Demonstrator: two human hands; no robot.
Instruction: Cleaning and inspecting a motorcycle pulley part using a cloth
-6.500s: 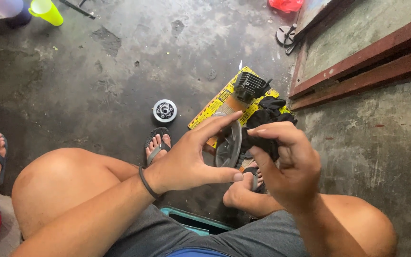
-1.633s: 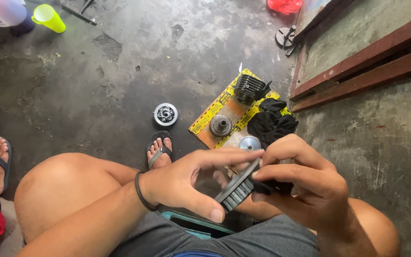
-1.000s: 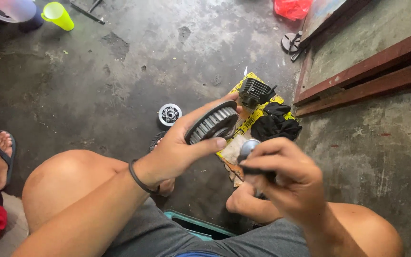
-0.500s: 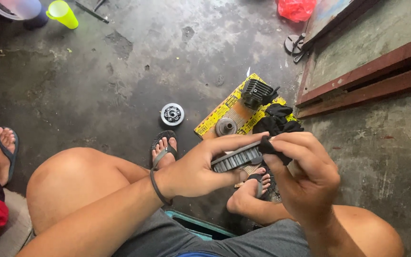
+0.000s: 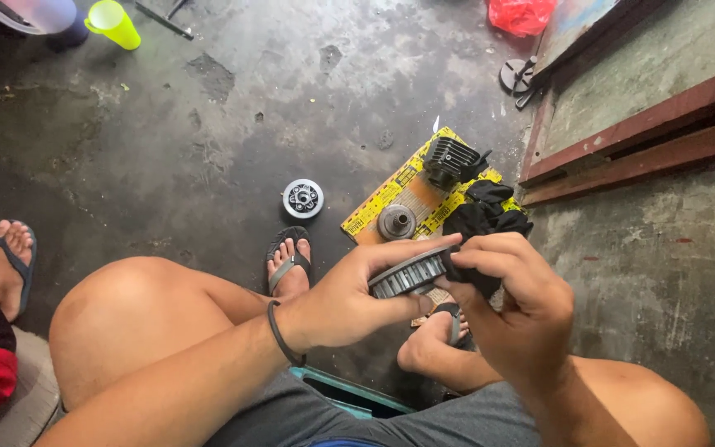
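The ribbed metal disc [image 5: 411,273] sits edge-up between both hands above the floor: the left hand [image 5: 345,294] pinches its rim in a closed grip, while the right hand [image 5: 523,302] presses a black rag [image 5: 469,277] against its far side.

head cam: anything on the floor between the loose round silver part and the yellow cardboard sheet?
No. In the head view, only bare stained concrete lies between the round silver part and the yellow cardboard sheet; the sandalled foot sits nearer the camera, below that stretch.
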